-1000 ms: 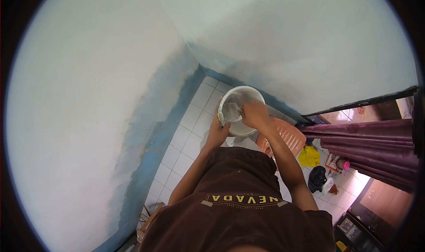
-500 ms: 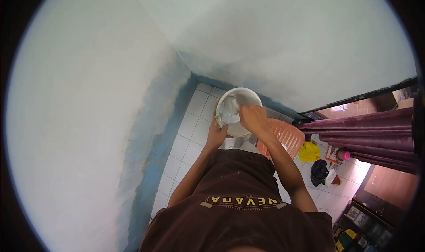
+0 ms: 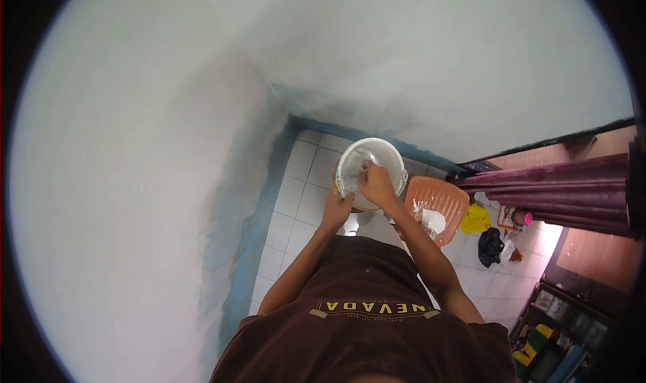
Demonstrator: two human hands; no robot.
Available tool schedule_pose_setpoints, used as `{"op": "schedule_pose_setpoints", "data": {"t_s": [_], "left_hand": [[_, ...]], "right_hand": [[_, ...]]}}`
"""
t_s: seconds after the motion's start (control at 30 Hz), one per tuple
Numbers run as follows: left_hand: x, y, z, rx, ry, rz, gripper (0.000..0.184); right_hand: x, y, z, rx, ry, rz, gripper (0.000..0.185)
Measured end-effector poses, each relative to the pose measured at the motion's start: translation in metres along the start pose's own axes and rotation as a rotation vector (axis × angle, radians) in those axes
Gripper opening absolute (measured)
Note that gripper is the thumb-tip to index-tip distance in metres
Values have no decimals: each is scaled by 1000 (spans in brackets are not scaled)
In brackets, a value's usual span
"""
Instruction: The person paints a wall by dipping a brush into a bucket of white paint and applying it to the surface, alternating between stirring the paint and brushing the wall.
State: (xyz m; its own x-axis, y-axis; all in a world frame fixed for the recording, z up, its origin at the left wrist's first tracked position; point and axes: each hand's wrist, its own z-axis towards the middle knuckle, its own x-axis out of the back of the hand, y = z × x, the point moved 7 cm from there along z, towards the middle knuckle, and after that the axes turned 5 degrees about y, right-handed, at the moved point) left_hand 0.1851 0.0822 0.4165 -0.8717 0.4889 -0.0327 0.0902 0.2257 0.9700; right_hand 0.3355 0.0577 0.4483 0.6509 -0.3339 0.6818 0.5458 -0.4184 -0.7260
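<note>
In the head view, a white bucket (image 3: 398, 160) is in front of my waist, its mouth facing up at me. My left hand (image 3: 338, 207) grips the near left of its rim, thumb over the edge. My right hand (image 3: 377, 183) reaches over the mouth with its fingers closed. What those fingers hold is hidden behind the hand. Inside the bucket, at the left, is a pale, shiny, wrinkled mass (image 3: 350, 172), too unclear to name.
An orange ribbed plastic chair seat (image 3: 444, 192) with white stuff on it stands right of the bucket. Beyond are a yellow bag (image 3: 476, 218), a black plastic bag (image 3: 490, 247) and a purple curtain (image 3: 552, 181). White walls with blue lower edges meet in a corner ahead.
My right hand has moved slightly left and down within the bucket's mouth, and its fingers sit nearer my left hand. My view has shifted slightly, showing more of the chair seat.
</note>
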Motion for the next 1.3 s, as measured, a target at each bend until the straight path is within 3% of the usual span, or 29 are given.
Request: {"op": "schedule_pose_setpoints", "data": {"t_s": [0.07,0.13,0.17,0.23,0.27,0.37,0.43,0.5,0.6,0.67,0.7,0.77,0.8,0.87,1.0,1.07,1.1,1.17,1.3], "left_hand": [[7,2,3,-96,-60,36,69],[19,-19,4,209,-126,-116,75],[21,-22,2,217,-137,-114,75],[28,-19,2,7,-122,43,77],[29,-24,4,11,-133,42,77],[32,-23,8,-115,-133,117,76],[35,-23,11,148,-172,-54,77],[40,-38,15,62,-149,34,77],[41,-36,12,197,-121,-128,75],[38,-23,12,-102,-182,270,74],[38,-24,11,-105,-198,269,74],[33,-40,12,162,-239,-21,74],[29,-38,15,162,-257,-17,74],[30,-43,14,314,-222,-84,75],[23,-56,21,337,-250,-61,68],[21,-61,23,385,-224,-16,68],[17,-63,23,389,-242,8,68],[12,-70,24,409,-257,11,69],[2,-90,27,491,-289,-17,69]], "right_hand": [[-9,-10,-11,7,-83,-59,27],[-17,-15,-16,51,-229,-201,26],[-13,-14,-16,37,-226,-200,26],[-1,-22,-14,43,-237,-368,26],[0,-19,-12,47,-123,-387,23],[-20,-8,-18,63,-142,-479,20],[-27,-8,-27,91,-193,-466,20],[-26,-10,-32,123,-250,-447,20],[-15,-18,-29,78,-159,-403,21],[-11,-19,-31,8,28,-403,23],[-12,-19,-36,-4,38,-406,23],[-24,-12,-44,-19,-151,-404,25],[-19,-10,-47,-35,-139,-403,25],[-6,-7,-58,-58,-66,-242,28],[3,39,-80,-185,95,-28,29],[1,66,-97,-282,167,496,30],[7,74,-103,-297,187,513,30],[9,85,-116,-438,111,913,28],[8,138,-123,-550,235,967,25]]}}
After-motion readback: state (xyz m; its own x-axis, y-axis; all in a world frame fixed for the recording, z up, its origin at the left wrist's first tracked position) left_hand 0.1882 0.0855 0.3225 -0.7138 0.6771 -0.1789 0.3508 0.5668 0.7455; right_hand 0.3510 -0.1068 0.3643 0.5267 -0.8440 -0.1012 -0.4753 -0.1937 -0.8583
